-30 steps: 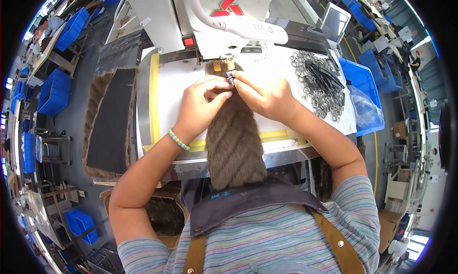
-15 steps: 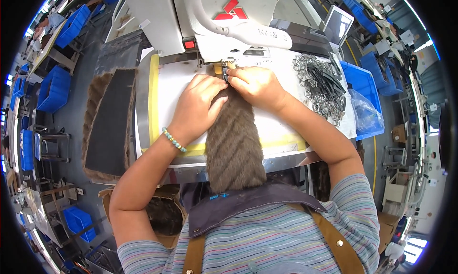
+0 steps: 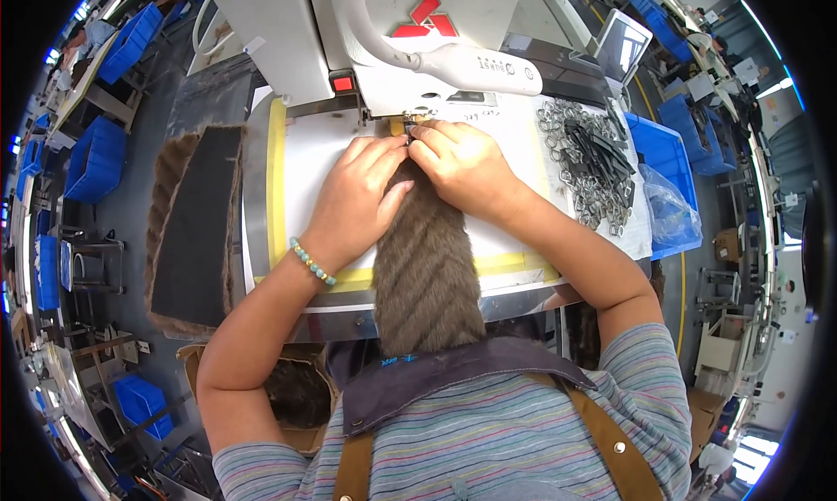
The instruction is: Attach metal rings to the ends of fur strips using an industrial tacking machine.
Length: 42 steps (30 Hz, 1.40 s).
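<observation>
A brown fur piece (image 3: 425, 270) with slanting ridges runs from my apron's edge up to the narrow end under the sewing machine's head (image 3: 405, 117). My left hand (image 3: 362, 196) presses the left side of that end, its fingers bent and close together. From the right, my right hand (image 3: 462, 165) pinches a small dark strap (image 3: 407, 137) against the fur's tip. The two hands' fingertips almost meet just in front of the needle area. My fingers hide most of the strap and the fur's tip.
Black straps with metal rings (image 3: 597, 161) lie heaped at the right of the white worktop (image 3: 301, 174). Beyond them stands a blue bin (image 3: 663, 143) holding clear plastic. A dark-backed fur panel (image 3: 196, 231) lies at left. Below it, an open carton (image 3: 318, 357) contains fur.
My right hand has shifted slightly left and closer over the strap, covering more of it. The left hand and the fur piece have barely moved; the view has shifted a little.
</observation>
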### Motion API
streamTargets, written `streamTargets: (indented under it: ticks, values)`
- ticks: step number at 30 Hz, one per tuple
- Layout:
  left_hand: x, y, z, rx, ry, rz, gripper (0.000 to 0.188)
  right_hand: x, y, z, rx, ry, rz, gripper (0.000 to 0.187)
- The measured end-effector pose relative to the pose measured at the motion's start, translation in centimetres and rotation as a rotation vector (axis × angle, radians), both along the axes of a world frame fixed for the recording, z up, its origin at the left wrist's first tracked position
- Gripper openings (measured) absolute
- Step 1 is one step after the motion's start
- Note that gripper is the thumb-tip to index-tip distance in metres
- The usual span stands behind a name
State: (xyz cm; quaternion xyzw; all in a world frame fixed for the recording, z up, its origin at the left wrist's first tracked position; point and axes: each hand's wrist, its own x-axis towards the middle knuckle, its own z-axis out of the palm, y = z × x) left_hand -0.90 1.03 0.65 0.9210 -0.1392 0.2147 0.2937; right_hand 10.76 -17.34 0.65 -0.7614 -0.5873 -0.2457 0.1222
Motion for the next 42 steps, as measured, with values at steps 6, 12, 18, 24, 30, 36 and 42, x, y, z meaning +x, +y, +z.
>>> streamTargets:
  ticks: [6,12,18,24,30,36,42]
  values:
    - [-0.1,0.0,0.3,0.036,-0.001,-0.016,0.039,-0.4,0.5,0.0,0.015,-0.083,-0.002,0.023]
    - [-0.1,0.3,0.4,0.019,0.014,-0.023,0.039,-0.6,1.0,0.1,-0.05,-0.061,-0.048,0.02]
    - [-0.2,0.4,0.5,0.073,-0.032,-0.037,0.035,0.8,0.3,0.8,-0.03,0.027,0.049,0.02]
    - [-0.1,0.3,0.4,0.081,-0.033,-0.041,0.03,1.1,0.4,0.7,0.253,0.474,-0.088,0.008]
    - [0.0,-0.2,0.1,0.145,-0.066,-0.03,0.031,2.7,0.5,0.2,0.282,0.935,-0.19,0.013]
    - [0.0,-0.3,0.2,0.16,-0.067,-0.007,0.033,2.6,0.5,-0.8,0.375,0.737,-0.093,0.013]
    - [0.4,-0.2,0.1,0.08,-0.045,0.011,0.033,2.5,0.0,-0.2,0.217,0.185,0.08,0.011]
